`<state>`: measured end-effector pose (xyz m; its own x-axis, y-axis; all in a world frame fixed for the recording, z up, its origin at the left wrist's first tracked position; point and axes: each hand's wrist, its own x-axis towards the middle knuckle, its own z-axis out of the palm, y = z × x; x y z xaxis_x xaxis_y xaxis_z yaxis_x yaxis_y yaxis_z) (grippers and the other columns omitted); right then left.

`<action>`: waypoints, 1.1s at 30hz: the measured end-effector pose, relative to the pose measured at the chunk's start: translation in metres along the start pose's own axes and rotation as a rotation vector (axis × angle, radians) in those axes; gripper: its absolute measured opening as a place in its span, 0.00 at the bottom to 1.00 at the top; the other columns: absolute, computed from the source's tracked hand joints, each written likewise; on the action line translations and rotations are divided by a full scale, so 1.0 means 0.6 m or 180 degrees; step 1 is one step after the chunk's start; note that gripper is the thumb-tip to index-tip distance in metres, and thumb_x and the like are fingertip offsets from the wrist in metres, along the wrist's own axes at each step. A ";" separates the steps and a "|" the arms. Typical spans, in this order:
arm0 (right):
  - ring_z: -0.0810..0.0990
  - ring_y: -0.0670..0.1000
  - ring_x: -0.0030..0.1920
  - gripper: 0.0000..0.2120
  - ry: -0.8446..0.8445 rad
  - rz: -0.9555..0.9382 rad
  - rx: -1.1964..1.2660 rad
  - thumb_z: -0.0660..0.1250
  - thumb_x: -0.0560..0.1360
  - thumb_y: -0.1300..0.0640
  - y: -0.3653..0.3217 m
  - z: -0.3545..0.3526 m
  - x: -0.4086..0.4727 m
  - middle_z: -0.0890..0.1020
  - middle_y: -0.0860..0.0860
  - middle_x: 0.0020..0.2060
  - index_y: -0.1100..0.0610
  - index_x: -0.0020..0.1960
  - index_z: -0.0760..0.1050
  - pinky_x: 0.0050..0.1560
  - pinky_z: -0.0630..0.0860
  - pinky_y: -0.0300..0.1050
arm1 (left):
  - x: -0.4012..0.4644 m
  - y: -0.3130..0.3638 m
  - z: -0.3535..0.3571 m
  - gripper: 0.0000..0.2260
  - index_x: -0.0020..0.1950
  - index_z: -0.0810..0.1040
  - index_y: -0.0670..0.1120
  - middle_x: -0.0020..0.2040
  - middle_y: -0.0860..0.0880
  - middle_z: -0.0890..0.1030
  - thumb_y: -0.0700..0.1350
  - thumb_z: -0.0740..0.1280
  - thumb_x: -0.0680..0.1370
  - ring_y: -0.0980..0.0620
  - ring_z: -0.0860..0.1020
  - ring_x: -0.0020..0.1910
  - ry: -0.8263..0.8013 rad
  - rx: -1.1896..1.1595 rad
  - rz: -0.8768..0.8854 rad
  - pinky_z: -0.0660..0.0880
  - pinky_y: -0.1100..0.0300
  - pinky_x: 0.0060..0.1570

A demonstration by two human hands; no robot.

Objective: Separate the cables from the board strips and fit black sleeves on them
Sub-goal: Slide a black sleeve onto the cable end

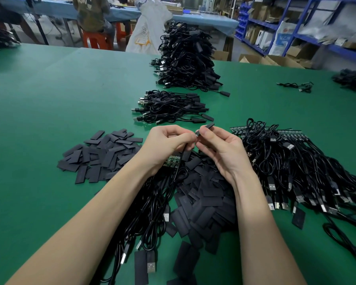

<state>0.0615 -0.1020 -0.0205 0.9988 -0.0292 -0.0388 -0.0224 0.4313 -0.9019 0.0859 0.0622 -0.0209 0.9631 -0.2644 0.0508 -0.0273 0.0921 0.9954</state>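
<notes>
Your left hand [169, 142] pinches a cable [180, 161] end; your right hand [218, 147] pinches a black sleeve [209, 126] against it, above the worktop's [49, 112] near-edge sleeve pile [201, 194].

Matt green cloth-like mat [70, 99] covering table. Black sleeves [103, 153] looking matt, flat, plastic-like. Cables [296, 167] sheathed in glossy black plastic; plugs [271, 185] tipped with shiny metal. Green board strip [171, 160] appearing glossy.

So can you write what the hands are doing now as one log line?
step: sleeving | left hand: holds cable | right hand: pinches black sleeve at cable end | loose sleeves: on green table
</notes>
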 end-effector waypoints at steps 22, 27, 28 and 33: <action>0.87 0.51 0.45 0.08 -0.0131 -0.0131 -0.0238 0.78 0.66 0.56 -0.002 -0.006 0.002 0.87 0.56 0.44 0.55 0.44 0.85 0.47 0.82 0.41 | -0.003 -0.001 -0.001 0.03 0.49 0.83 0.36 0.35 0.47 0.84 0.36 0.72 0.78 0.57 0.80 0.31 -0.0005 0.0229 0.0355 0.73 0.71 0.34; 0.87 0.50 0.45 0.12 -0.0051 -0.0197 -0.0133 0.78 0.66 0.53 0.000 0.003 0.001 0.87 0.55 0.44 0.54 0.48 0.84 0.46 0.82 0.40 | -0.004 0.006 0.006 0.01 0.48 0.81 0.39 0.36 0.45 0.85 0.35 0.71 0.78 0.56 0.81 0.31 0.0001 0.0093 0.0512 0.75 0.69 0.34; 0.87 0.51 0.45 0.14 -0.0051 -0.0244 -0.0161 0.78 0.67 0.53 0.000 0.005 0.001 0.88 0.54 0.45 0.53 0.51 0.83 0.46 0.82 0.41 | -0.004 0.005 0.007 0.02 0.48 0.80 0.40 0.35 0.45 0.84 0.35 0.71 0.78 0.56 0.80 0.31 0.0013 0.0091 0.0525 0.75 0.69 0.35; 0.87 0.52 0.47 0.12 0.0036 -0.0632 -0.0139 0.75 0.74 0.61 0.000 0.008 0.003 0.87 0.57 0.46 0.51 0.55 0.83 0.50 0.82 0.44 | -0.003 0.000 0.005 0.03 0.49 0.80 0.36 0.35 0.45 0.85 0.34 0.73 0.77 0.53 0.82 0.33 0.0013 0.0136 0.0605 0.78 0.65 0.41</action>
<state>0.0638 -0.0978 -0.0186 0.9833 -0.1200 0.1371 0.1728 0.3765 -0.9102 0.0833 0.0595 -0.0207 0.9406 -0.2422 0.2379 -0.2200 0.0990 0.9705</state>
